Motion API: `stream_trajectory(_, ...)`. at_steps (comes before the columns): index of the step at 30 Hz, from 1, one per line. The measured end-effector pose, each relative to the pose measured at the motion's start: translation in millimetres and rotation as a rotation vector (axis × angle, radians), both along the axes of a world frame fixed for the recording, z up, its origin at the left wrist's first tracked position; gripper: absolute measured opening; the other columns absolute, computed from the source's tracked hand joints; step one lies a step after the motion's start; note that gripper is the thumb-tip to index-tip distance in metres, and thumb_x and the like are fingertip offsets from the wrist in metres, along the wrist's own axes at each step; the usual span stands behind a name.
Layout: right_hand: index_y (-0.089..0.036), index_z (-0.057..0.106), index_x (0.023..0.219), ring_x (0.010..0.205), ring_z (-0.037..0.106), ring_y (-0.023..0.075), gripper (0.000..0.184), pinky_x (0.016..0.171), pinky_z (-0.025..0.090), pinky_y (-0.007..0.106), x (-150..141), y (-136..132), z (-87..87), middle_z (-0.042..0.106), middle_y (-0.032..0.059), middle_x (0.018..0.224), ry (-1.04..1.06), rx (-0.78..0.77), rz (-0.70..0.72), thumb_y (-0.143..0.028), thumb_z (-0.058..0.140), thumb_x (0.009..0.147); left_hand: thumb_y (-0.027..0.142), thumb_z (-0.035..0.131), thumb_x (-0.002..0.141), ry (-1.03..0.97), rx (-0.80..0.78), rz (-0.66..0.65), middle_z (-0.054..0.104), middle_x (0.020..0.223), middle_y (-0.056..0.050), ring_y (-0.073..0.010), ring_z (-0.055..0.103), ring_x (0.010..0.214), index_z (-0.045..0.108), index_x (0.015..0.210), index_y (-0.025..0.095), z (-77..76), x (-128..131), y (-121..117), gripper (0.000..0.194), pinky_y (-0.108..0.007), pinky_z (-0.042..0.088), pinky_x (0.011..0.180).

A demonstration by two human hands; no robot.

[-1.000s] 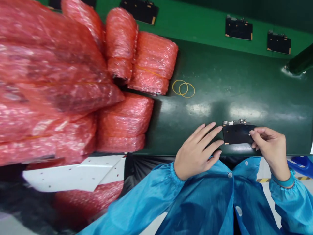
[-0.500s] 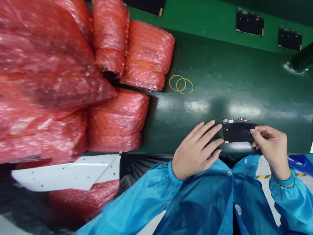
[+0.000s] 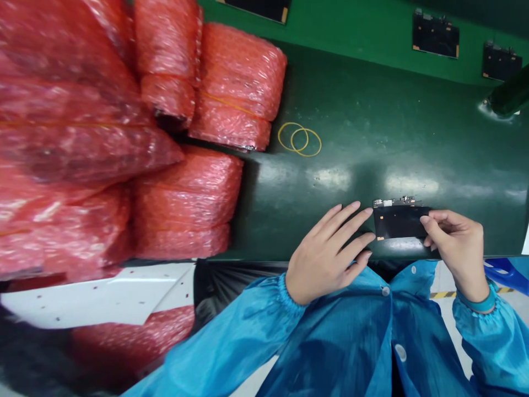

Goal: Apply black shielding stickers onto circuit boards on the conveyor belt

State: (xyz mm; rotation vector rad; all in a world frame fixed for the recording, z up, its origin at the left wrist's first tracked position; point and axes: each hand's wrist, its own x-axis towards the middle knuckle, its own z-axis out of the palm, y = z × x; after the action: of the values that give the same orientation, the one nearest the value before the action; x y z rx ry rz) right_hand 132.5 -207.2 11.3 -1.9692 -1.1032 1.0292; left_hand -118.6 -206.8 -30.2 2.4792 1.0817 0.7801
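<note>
A thin black display panel [image 3: 399, 222], with a narrow circuit strip along its far edge and small orange tabs, is close to the table's front edge. My right hand [image 3: 454, 242] pinches its right end between thumb and fingers. With fingers spread, my left hand [image 3: 330, 248] is at the panel's left edge, its fingertips at or very near that side; whether they touch is unclear. Two thin yellow rubber bands [image 3: 300, 139] lie overlapping on the dark green table [image 3: 351, 110], farther off to the left.
Red bubble-wrapped bundles [image 3: 239, 82] are heaped at the left. On the bright green strip at the back lie similar black panels [image 3: 436, 34]. A dark post [image 3: 510, 94] rises at the right. Below the table's left edge are white sheets [image 3: 103, 295].
The view has shifted slightly, so the bundles and bands appear farther left and the back panels farther right. Both hands keep nearly the same pose at the panel.
</note>
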Motion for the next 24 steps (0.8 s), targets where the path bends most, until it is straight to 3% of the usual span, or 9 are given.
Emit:
stream_trajectory(6,-0.019,0.081,0.079,0.039,0.063,0.0137,0.022,0.043,0.051,0.022,-2,0,1.4,0.066,-0.0024,0.050,-0.011,0.009,-0.002,-0.041,0.082,0.080,0.019,0.070,0.093,0.005,0.002,-0.010,0.069,0.145,-0.014,-0.0330,0.059,0.142,0.076,0.112,0.017,-0.9,-1,-1,0.021,-0.053,0.048,0.121)
stream_trajectory(12,-0.019,0.081,0.082,0.043,0.066,0.0147,0.023,0.046,0.052,0.023,0,-3,-1.5,0.069,-0.0014,0.053,-0.055,0.007,0.028,-0.042,0.081,0.083,0.021,0.065,0.098,0.119,0.034,-0.131,0.064,0.153,-0.009,-0.0337,0.053,0.148,0.065,0.143,0.018,-1.5,-4,0,0.046,-0.053,0.044,0.124)
stream_trajectory(16,-0.020,0.082,0.085,0.047,0.069,0.0163,0.022,0.051,0.055,0.026,-3,-6,-3.5,0.071,-0.0010,0.056,-0.141,0.049,0.086,-0.042,0.078,0.088,0.027,0.059,0.103,0.199,0.009,-0.168,0.061,0.155,-0.006,-0.0355,0.048,0.152,0.059,0.151,0.019,0.3,-4,0,0.048,-0.054,0.038,0.126)
stream_trajectory(20,-0.023,0.083,0.089,0.056,0.070,0.0169,0.022,0.060,0.057,0.029,-1,-9,7.3,0.077,0.0015,0.069,-0.388,0.176,0.241,-0.039,0.070,0.095,0.029,0.054,0.105,0.216,-0.007,-0.163,0.061,0.155,-0.004,-0.0347,0.047,0.153,0.059,0.151,0.020,0.9,-3,0,0.047,-0.053,0.036,0.127)
stream_trajectory(24,-0.024,0.083,0.112,0.061,0.069,0.0170,0.028,0.064,0.055,0.030,14,-15,23.4,0.079,0.0041,0.081,-0.708,0.237,0.351,-0.039,0.062,0.103,0.026,0.058,0.102,0.193,-0.010,-0.153,0.061,0.155,-0.005,-0.0347,0.046,0.153,0.060,0.150,0.019,0.4,-3,-1,0.048,-0.053,0.035,0.128)
